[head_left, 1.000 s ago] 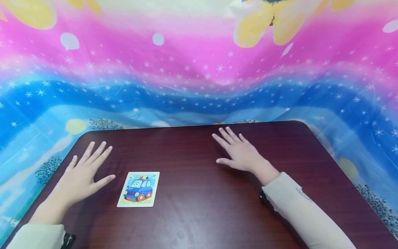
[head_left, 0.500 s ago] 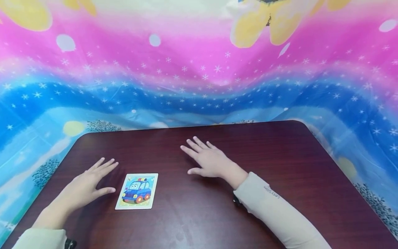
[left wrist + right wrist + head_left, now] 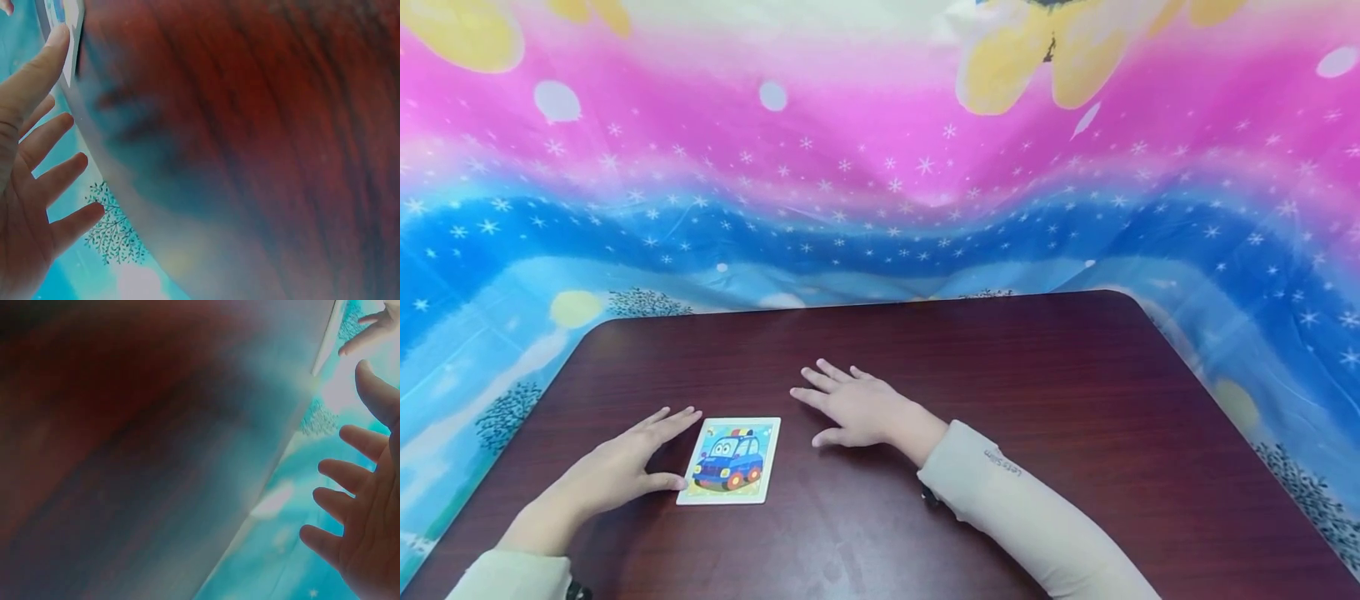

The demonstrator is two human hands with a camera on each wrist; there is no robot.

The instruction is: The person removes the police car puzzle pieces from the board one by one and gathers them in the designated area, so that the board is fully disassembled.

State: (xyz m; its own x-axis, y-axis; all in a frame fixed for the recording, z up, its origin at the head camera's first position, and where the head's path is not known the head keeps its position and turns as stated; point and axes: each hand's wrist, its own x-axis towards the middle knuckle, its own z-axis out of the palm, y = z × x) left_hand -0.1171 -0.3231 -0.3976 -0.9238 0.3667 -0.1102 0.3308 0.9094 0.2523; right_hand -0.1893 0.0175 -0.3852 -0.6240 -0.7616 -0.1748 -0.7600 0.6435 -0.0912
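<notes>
A flat, square picture board [image 3: 730, 461] with a white border and a blue cartoon police car lies on the left half of the table. At its left edge is my left hand [image 3: 606, 471], fingers fairly straight, thumb tip by the near corner and fingertips by the far corner. In the left wrist view, the thumb [image 3: 39, 69] overlaps the board's edge [image 3: 76, 44]; whether it presses there I cannot tell. My right hand [image 3: 861, 412], fingers spread and holding nothing, hovers right of the board, apart from it. The right wrist view shows its spread fingers [image 3: 337, 506].
The dark reddish-brown table [image 3: 1037, 400] has rounded far corners. Behind and beside it hangs a pink and blue cloth [image 3: 880, 192] printed with snowflakes and butterflies, close against the table's edges.
My right hand has moved left and nearer, toward the board. My left hand has come down and right to the board's left edge. The board stays in place on the table.
</notes>
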